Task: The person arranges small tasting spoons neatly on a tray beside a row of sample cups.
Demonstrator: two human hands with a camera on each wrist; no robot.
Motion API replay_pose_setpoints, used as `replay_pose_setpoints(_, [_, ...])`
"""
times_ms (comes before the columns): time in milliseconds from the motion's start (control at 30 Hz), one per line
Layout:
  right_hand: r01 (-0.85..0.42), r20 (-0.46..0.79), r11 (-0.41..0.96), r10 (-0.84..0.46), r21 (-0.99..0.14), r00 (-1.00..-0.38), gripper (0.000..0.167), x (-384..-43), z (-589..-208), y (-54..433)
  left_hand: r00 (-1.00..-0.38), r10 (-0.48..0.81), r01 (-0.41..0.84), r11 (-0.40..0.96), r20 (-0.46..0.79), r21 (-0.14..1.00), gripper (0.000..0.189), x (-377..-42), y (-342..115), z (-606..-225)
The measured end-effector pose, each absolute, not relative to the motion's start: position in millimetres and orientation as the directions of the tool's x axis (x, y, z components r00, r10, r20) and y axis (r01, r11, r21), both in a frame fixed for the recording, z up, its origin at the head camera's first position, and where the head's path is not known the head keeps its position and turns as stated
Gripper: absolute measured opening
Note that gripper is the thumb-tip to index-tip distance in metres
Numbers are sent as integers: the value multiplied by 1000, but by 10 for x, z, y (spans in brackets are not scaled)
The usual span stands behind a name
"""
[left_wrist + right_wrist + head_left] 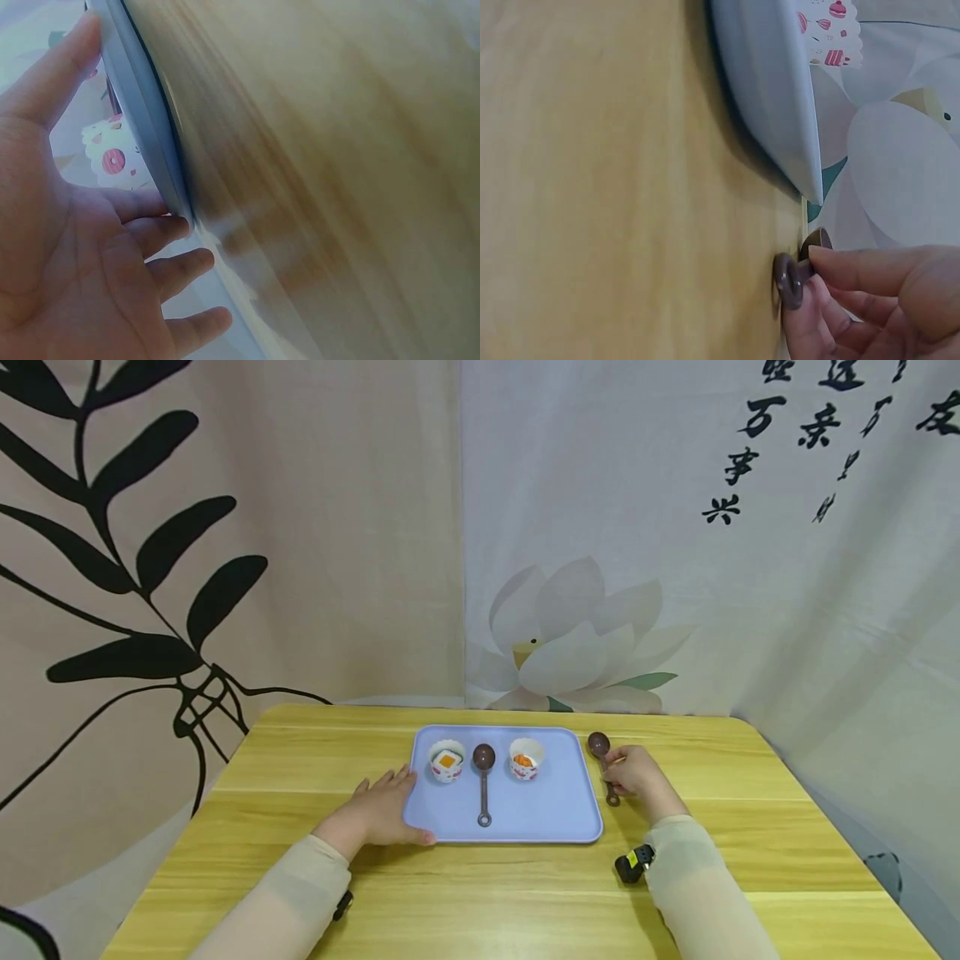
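Note:
A light blue tray (540, 814) lies on the table, and my left hand (384, 810) rests against its left side with fingers spread. The thumb touches the tray's front rim in the left wrist view. On the tray, a brown spoon (483, 785) lies between two small patterned paper cups. The left cup (447, 768) holds something white and orange; the right cup (525, 768) holds orange pieces. To the right of the tray, my right hand (636, 772) pinches the handle of a second brown spoon (599, 744) between thumb and fingers. Its ringed handle end (787, 281) shows near the tabletop.
The wooden table (480, 902) extends around the tray on all sides. Behind its far edge hangs a pale curtain (360, 568) printed with leaves, a flower and dark characters. A small black device (633, 863) sits at the right wrist.

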State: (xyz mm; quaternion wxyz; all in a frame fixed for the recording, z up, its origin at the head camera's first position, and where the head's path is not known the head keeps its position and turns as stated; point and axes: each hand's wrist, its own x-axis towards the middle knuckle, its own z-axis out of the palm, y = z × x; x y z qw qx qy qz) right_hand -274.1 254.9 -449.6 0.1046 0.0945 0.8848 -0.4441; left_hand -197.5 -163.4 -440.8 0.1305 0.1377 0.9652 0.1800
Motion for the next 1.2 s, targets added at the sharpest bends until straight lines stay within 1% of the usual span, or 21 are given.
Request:
replay_pose_setpoints(467, [220, -249, 587, 33, -779, -968, 30, -2685, -4521, 2580, -927, 315, 224, 900, -203, 375, 120, -1983, -1645, -4436])
replay_pose_setpoints(800, [241, -277, 584, 28, -775, -960, 32, -2608, -4455, 2573, -926, 316, 223, 898, -205, 378, 120, -1983, -1647, -4433])
replay_pose_setpoints(1200, [217, -262, 560, 0, -799, -965, 30, -2509, -4342, 2603, -926, 316, 224, 901, -208, 372, 121, -1990, -1642, -4436])
